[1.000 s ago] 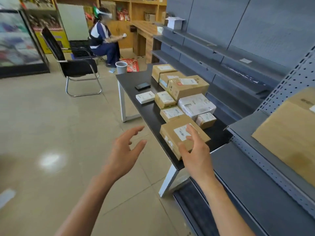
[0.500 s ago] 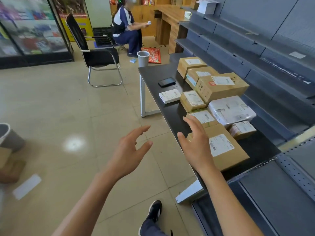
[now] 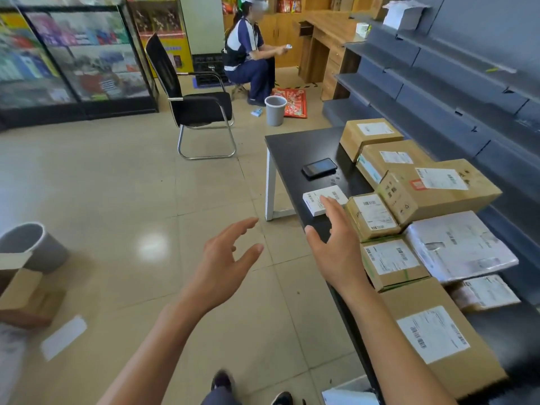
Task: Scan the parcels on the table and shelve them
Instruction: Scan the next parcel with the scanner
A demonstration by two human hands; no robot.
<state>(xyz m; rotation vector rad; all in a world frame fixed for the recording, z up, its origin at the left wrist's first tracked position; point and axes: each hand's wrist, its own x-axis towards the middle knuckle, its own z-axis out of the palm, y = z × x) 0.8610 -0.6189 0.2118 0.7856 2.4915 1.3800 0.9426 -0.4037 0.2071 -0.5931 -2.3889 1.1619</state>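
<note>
While parcels (image 3: 388,266) wait, right hand (image 3: 336,249) spread, empty.

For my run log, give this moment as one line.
left hand open, empty | right hand open over small white box | black table

parcels (image 3: 391,260) on table (image 3: 295,144); phone (image 3: 319,167) left of them; shelves (image 3: 455,92) right.

A small shop doubling as a parcel point. Grey retail shelving (image 3: 432,92) lines one wall (mostly bare), labelled parcels (image 3: 438,185) crowd a black table (image 3: 295,147), and a glass-fronted display cabinet (image 3: 79,59) shows colourful goods.
</note>
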